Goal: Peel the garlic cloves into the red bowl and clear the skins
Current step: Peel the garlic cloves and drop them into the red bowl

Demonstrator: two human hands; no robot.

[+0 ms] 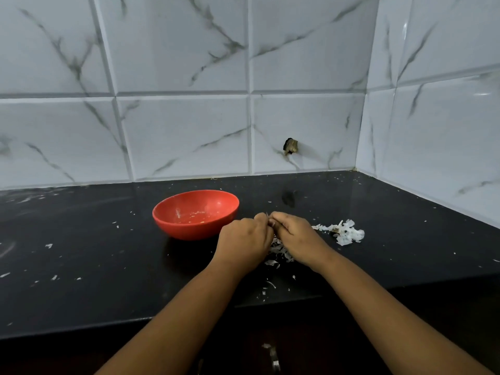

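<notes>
Together, left hand (244, 239) and right hand (297, 236) pinch papery garlic (268, 215).

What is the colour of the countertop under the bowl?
Black, with pale specks; the head view shows the countertop best.

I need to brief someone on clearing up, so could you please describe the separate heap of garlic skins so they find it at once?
On the black counter, look right of the red bowl toward the tiled corner. The heap of skins lies beyond the right hand. Unlike the flatter skins half hidden by that hand, it lies in the open, white and bulky.
</notes>
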